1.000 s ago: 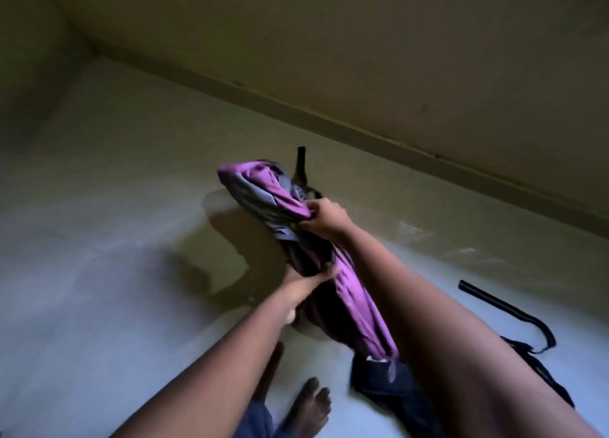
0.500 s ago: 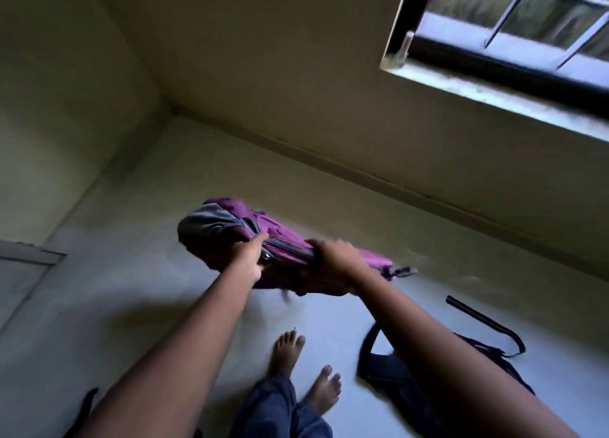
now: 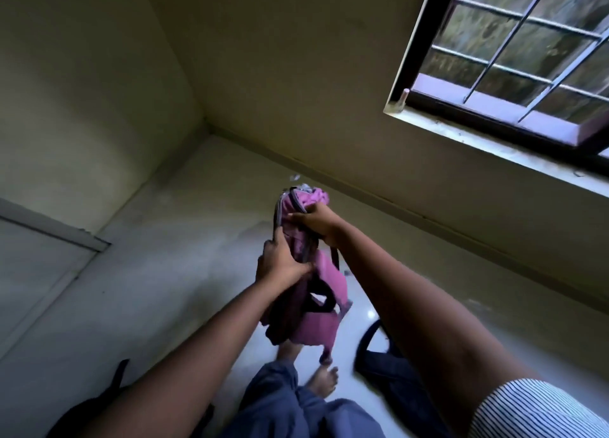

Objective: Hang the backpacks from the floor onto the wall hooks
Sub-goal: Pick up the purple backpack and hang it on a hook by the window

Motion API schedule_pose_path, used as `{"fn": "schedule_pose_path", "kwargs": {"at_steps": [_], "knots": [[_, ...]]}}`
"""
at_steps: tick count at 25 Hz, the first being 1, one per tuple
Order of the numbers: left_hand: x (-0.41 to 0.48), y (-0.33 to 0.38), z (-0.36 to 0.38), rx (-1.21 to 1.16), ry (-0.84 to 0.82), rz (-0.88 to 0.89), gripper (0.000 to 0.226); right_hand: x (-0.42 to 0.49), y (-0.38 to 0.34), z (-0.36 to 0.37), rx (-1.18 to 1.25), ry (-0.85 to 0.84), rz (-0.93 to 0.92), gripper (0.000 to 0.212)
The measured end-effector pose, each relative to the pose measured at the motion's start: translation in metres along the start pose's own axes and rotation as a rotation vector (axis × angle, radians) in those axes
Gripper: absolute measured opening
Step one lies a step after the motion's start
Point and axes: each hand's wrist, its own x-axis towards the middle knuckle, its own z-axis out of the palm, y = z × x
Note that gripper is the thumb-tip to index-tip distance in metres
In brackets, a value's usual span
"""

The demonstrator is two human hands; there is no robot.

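Both hands grasp the pink backpack [image 3: 321, 322], which is held clear of the floor [image 3: 164, 256] above the feet. The left hand [image 3: 280, 266] clasps its side and the right hand [image 3: 316, 222] clutches its top. A dark backpack [image 3: 385, 378] lies by the floor's window-side edge. This looks like the carrying step. No hook is in view, so the next move calls for finding one and freeing the top loop.

held backpack [image 3: 321, 325]: above feet [image 3: 324, 383], off floor [image 3: 148, 306]
second backpack [image 3: 392, 371]: floor, right of feet
third backpack [image 3: 79, 414]: floor, far left
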Motion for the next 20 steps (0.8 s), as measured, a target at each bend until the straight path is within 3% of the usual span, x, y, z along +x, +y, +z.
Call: {"fn": "schedule_pose_path", "kwargs": {"at_steps": [2, 4, 7, 9, 11, 14, 16, 17, 19, 20], "knots": [[0.006, 0.006, -0.019, 0.051, 0.089, 0.005, 0.058, -0.016, -0.007, -0.004, 0.242, -0.044, -0.012, 0.019], [0.009, 0.009, -0.031, -0.063, 0.138, -0.044, 0.039, -0.046, -0.009, -0.01, 0.482, -0.116, -0.031, 0.011], [0.004, 0.011, -0.039, -0.376, 0.101, -0.145, 0.027, -0.091, 0.005, -0.01, 0.412, -0.007, -0.116, 0.04], [0.004, 0.009, -0.039, -0.609, 0.051, -0.226, 0.032, -0.117, 0.02, -0.003, 0.383, 0.132, -0.11, 0.047], [0.009, 0.007, -0.034, -0.698, 0.037, -0.237, 0.046, -0.127, 0.03, 0.003, 0.327, 0.277, -0.13, 0.038], [0.004, 0.021, -0.033, -0.762, -0.06, -0.227, 0.039, -0.126, 0.024, -0.009, 0.317, 0.349, -0.151, 0.004], [-0.009, 0.025, -0.038, -0.601, -0.211, -0.184, 0.048, -0.123, 0.013, -0.024, 0.3, 0.35, -0.159, 0.017], [-0.014, 0.027, -0.041, -0.381, -0.229, -0.094, 0.057, -0.123, 0.007, -0.031, 0.241, 0.349, -0.169, 0.021], [-0.024, 0.033, -0.046, 0.085, -0.107, 0.228, 0.066, -0.124, 0.002, -0.037, 0.099, 0.315, -0.195, 0.026], [-0.031, 0.041, -0.05, 0.154, -0.056, 0.393, 0.061, -0.125, -0.001, -0.038, 0.064, 0.292, -0.213, 0.026]]}}
